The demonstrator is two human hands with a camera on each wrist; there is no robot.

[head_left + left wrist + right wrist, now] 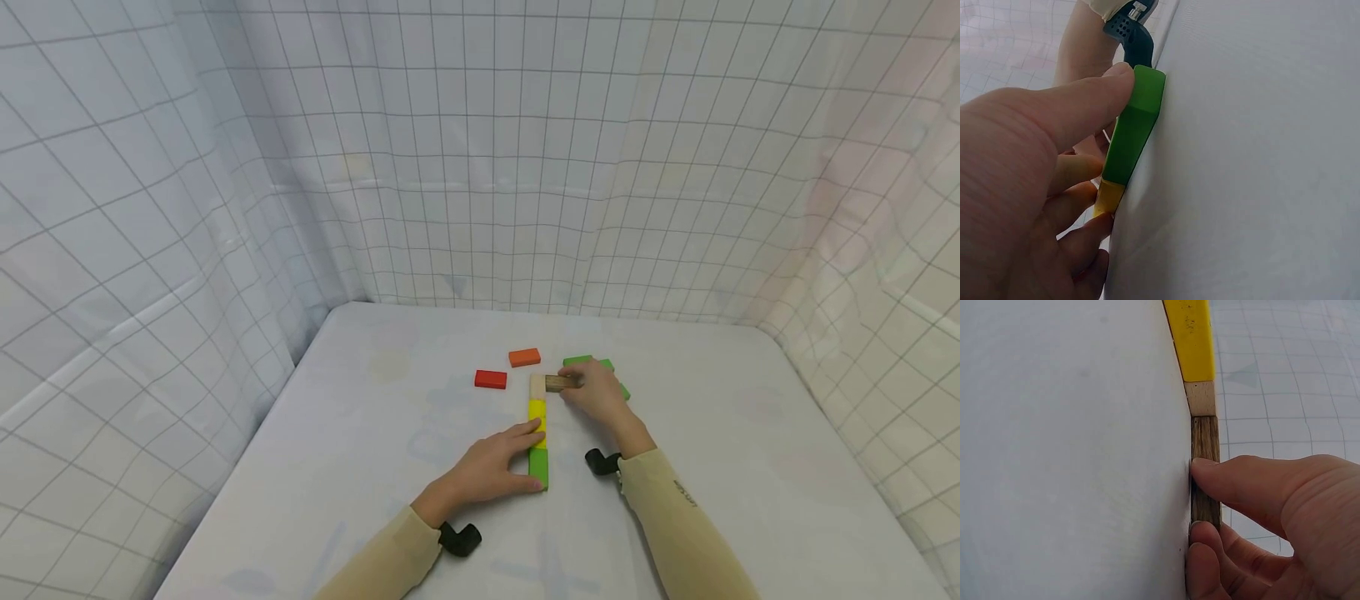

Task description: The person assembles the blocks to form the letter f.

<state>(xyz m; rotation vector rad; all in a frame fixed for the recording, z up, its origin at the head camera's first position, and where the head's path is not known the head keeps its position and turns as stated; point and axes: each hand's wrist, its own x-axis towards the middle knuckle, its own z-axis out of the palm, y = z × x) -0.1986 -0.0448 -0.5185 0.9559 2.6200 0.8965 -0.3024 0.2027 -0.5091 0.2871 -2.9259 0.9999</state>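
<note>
Right hand (pixel 596 393) pinched narrow, the person is holding a dark brown, wood-grained rectangular block (pixel 553 383), whose end is apparently touching a pale wooden block (pixel 537 387) at the far end of a row. Their left hand (pixel 487 468), thumb and fingers loosely spread, is resting against the row's green rectangular block (pixel 538 468) and yellow stretch (pixel 537 409). Farther out, a red rectangular block (pixel 491 380) and an orange rectangular block (pixel 524 357) are lying apart on the white tabletop (pixel 360 467).

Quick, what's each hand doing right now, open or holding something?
Left hand: open, touching the green block and a yellow block.
Right hand: closed, holding the brown wooden block.
</note>
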